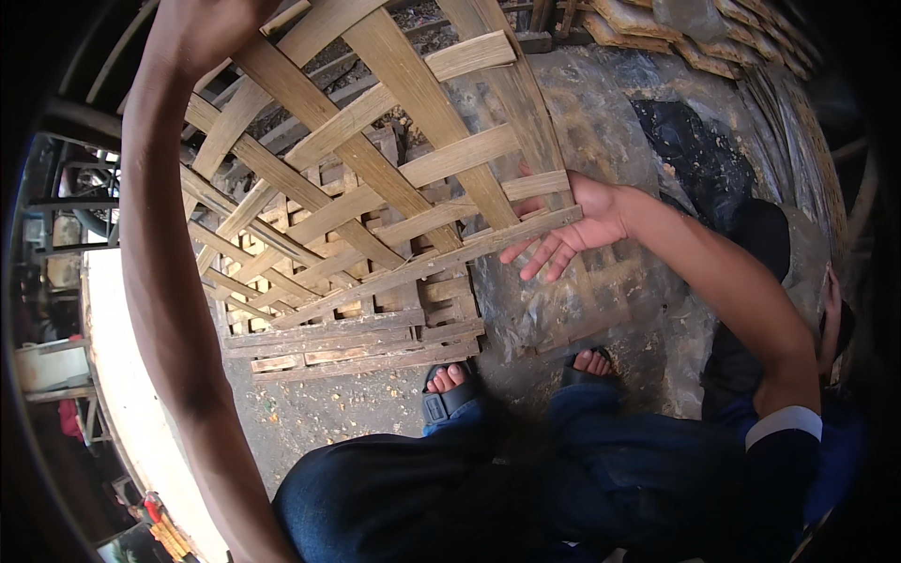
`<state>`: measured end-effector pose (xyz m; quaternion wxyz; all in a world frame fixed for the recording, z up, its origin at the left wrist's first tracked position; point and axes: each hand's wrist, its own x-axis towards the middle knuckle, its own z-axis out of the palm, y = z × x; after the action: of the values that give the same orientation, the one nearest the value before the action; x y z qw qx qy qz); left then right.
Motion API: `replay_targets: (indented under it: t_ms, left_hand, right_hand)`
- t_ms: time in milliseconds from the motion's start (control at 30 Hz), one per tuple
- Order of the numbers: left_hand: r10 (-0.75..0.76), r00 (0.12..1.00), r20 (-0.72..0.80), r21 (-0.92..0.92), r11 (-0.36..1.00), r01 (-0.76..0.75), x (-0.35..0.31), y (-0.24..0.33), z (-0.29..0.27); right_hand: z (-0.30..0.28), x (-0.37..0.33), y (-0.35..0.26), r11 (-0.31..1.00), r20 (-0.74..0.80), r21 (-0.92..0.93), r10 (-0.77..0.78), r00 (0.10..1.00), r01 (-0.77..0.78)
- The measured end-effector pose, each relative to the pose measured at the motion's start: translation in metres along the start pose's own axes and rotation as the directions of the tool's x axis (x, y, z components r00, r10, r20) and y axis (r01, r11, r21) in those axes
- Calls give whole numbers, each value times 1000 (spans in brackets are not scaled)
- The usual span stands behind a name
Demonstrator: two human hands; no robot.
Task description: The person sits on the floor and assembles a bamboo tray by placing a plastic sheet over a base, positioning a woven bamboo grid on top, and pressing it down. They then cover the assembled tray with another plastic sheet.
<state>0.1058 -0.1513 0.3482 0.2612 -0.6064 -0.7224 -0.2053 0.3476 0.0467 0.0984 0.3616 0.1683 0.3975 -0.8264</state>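
A woven bamboo lattice panel [361,155], made of flat tan slats crossing with open gaps, is tilted up in front of me. At the upper left, my left hand [221,28] meets the panel's edge; its fingers are cut off or hidden, so its grip cannot be made out. At the panel's right corner, my right hand [587,216] touches the slat ends with its palm. Its fingers are stretched out and spread, some beyond the lower edge and part seen behind the slats.
More lattice panels [441,305] lie stacked on the ground beyond my feet. Grey plastic sheeting [572,300] covers ground to the right, with a black sheet [694,150] on it. Brown-edged stacked pieces [648,23] stand at the far right. Part of another person [831,319] shows at the right edge.
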Motion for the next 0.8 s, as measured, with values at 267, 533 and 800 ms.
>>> replay_targets:
  t_ms: [267, 533, 800]
  left_hand:
    - [245, 892, -379, -223, 912, -345, 20, 86, 5]
    - [453, 833, -318, -209, 824, -527, 25, 117, -4]
    - [351, 906, -236, -224, 888, -402, 8, 85, -43]
  right_hand:
    - [-5, -52, -19, 975, 99, -212, -41, 994, 62]
    - [36, -63, -5, 899, -7, -329, -310, 951, 290]
    - [-15, -93, 4, 786, -204, -550, -455, 867, 283]
